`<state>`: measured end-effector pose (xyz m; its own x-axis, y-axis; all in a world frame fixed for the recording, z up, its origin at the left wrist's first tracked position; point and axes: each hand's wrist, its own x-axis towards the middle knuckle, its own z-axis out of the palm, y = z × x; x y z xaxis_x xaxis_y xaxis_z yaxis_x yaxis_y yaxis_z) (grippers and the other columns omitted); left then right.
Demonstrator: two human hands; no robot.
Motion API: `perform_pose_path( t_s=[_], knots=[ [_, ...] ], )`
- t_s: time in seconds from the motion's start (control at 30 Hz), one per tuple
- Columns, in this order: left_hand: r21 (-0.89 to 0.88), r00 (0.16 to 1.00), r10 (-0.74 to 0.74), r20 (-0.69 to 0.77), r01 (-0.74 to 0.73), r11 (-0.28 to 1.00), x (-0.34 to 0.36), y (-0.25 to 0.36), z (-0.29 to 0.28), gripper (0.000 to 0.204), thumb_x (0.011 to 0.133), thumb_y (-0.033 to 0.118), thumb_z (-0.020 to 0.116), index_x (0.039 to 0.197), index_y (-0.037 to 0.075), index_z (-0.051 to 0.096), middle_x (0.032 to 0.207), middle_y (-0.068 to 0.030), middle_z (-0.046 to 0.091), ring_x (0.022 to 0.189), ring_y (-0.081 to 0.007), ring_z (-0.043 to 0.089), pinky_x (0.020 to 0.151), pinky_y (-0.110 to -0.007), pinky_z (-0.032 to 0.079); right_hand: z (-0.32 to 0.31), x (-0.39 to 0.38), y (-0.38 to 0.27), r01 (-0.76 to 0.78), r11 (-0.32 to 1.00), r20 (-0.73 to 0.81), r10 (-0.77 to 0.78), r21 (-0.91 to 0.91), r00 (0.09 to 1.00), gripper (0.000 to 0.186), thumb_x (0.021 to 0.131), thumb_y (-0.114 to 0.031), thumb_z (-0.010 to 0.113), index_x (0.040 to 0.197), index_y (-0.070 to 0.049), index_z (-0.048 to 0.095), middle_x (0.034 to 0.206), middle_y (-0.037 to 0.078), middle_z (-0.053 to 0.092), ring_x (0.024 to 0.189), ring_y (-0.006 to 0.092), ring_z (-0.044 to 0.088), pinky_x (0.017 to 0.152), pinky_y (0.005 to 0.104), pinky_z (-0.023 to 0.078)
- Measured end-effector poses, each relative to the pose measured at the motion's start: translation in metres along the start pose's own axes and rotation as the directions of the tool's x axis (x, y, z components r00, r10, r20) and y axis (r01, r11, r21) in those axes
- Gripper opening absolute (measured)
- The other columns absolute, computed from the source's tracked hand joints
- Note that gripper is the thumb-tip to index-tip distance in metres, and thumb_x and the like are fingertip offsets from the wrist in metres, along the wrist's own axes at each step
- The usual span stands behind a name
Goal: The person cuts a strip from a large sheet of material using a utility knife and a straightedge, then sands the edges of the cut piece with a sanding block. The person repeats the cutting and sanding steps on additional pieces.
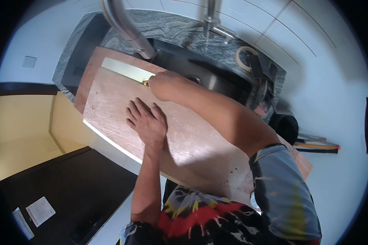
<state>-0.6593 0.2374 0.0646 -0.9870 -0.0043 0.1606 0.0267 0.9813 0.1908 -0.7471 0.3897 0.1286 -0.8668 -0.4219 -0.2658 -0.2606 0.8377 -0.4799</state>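
Observation:
A long reddish-brown wooden board lies across a counter and over a second, similar board. My left hand presses flat on the upper board, fingers spread. My right hand is closed at the upper board's far edge, gripping a small yellow tool whose tip just shows. A pale strip of surface shows between the two boards beside that hand.
A steel sink with a curved tap sits in a grey stone counter behind the boards. A tape roll lies at the sink's right. Dark cabinets with paper sheets stand at lower left.

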Motion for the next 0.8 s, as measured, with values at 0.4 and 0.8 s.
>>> perform_pose_path(
  t_s=[0.4,0.8],
  knots=[
    [0.099,1.0,-0.009,-0.028,0.012,0.995,0.0,-0.01,0.014,0.072,0.103,0.055,0.037,0.154,0.003,0.039,0.159,-0.0221,0.036,0.148,-0.0434,0.03,0.117,-0.061,0.025,0.042,-0.228,0.058,-0.149,0.987,-0.041,0.151,0.062,0.988,0.02,0.094,-0.006,0.057,0.107,0.008,0.062,0.111,0.024,0.068,0.107,0.0373,0.067,0.091,0.0456,0.055],
    [0.116,0.998,-0.067,0.009,0.066,0.991,0.002,-0.011,0.016,0.075,0.102,0.059,0.035,0.156,0.007,0.035,0.163,-0.0164,0.033,0.151,-0.039,0.027,0.118,-0.063,0.023,0.047,-0.412,0.067,-0.462,0.881,-0.034,0.467,0.102,0.884,0.021,0.1,-0.02,0.058,0.106,0.0,0.06,0.092,0.023,0.07,0.088,0.0398,0.07,0.077,0.0495,0.053]
  ],
)
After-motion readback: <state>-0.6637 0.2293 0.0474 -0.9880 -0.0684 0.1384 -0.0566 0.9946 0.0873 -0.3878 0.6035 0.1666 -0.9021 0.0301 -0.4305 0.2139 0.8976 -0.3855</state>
